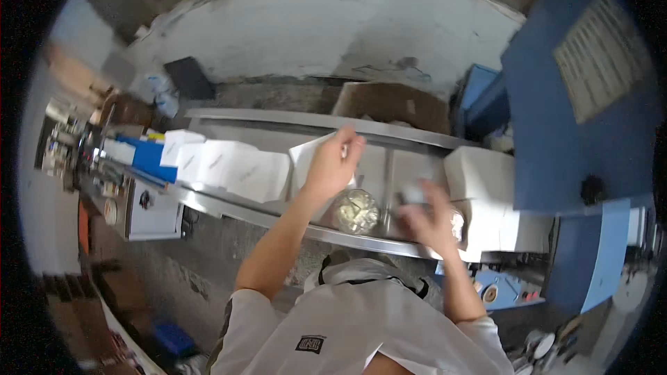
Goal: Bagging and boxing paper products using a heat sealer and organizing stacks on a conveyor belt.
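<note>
My left hand [335, 160] is over a white box [301, 164] on the metal conveyor bed. Its fingers are curled in, with a bit of white showing between thumb and fingers; what they hold is hidden. My right hand [432, 221] is smeared by motion over the bed's right part, a blurred dark and pale patch beside its fingers. Between my hands, near the front rail, sits a round clear-wrapped bundle [356, 212] of pale gold pieces. A shiny wrapped item [456, 224] shows partly behind my right hand.
A row of white boxes [236, 167] runs left along the bed, near a blue bin [151, 158]. Stacked white boxes [479, 173] stand right, beside a blue machine cabinet [580, 160]. An open brown carton [396, 103] lies beyond the far rail [292, 119].
</note>
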A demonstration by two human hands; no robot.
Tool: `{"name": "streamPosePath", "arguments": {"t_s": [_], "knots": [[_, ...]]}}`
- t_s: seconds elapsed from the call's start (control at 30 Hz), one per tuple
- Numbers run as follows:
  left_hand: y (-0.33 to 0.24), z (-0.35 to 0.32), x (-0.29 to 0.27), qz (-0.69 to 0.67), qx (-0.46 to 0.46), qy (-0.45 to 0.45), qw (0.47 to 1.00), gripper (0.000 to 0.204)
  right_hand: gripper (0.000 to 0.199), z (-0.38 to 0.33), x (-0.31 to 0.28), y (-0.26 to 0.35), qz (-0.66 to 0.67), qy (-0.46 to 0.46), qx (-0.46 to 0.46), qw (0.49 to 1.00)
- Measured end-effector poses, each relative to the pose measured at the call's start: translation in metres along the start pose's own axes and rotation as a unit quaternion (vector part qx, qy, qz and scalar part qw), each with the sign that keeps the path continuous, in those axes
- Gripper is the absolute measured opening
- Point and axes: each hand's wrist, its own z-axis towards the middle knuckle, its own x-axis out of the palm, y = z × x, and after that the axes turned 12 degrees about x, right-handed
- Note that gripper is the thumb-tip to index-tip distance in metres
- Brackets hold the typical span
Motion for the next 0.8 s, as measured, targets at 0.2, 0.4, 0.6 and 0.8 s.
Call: {"name": "streamPosePath", "arguments": {"t_s": [0.2, 0.4, 0.6, 0.8], "knots": [[0.024, 0.049, 0.144, -0.127, -0.094, 0.275, 0.948, 0.077, 0.073, 0.010, 0.100, -0.018, -0.286, 0.028, -0.195, 0.938], [-0.071, 0.089, 0.208, -0.058, -0.121, 0.249, 0.959, 0.095, 0.058, 0.018, 0.073, -0.041, -0.240, 0.116, -0.113, 0.957], [-0.086, 0.111, 0.263, 0.019, -0.066, 0.277, 0.958, 0.089, 0.066, 0.015, 0.026, -0.055, -0.233, 0.016, -0.083, 0.969], [-0.024, 0.140, 0.297, -0.033, 0.061, 0.424, 0.903, 0.056, 0.079, 0.016, 0.031, -0.055, -0.255, -0.039, -0.129, 0.957]]}}
